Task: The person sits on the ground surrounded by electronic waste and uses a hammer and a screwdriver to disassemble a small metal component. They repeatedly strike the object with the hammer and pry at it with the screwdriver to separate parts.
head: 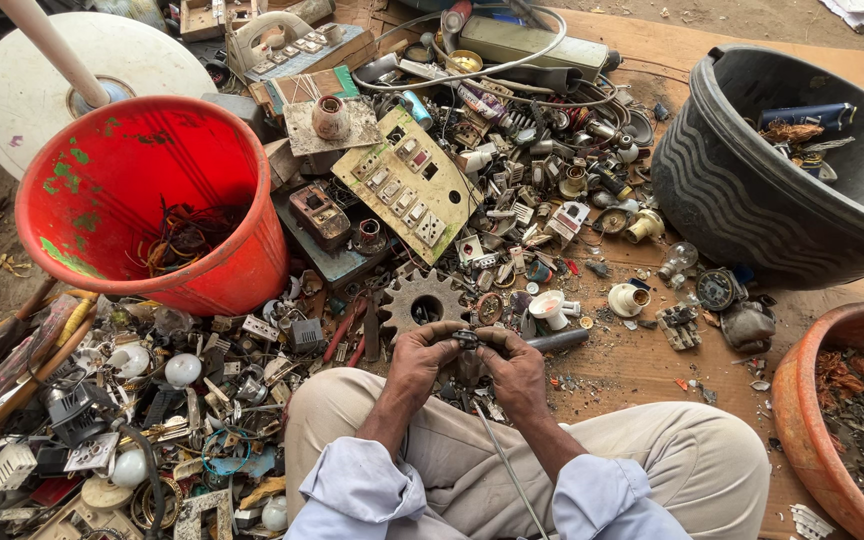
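While raised, both hands (467,350) pinch small part (466,339)

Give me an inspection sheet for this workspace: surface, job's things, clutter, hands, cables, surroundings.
Surface: brown cardboard sheet on the ground, mostly covered with scrap.
Job's things: small dark part pinched between both hands; kind too small to tell.
Clutter: toothed gear, cream switch panel, white bulbs, loose fittings and sockets all around.
Hands: left hand and right hand together over the lap, fingers closed on the part.
Cables: grey cord looped at the top; wire tangle inside the red bucket.
Surroundings: black tub at right, clay-coloured bowl of scrap, white disc.
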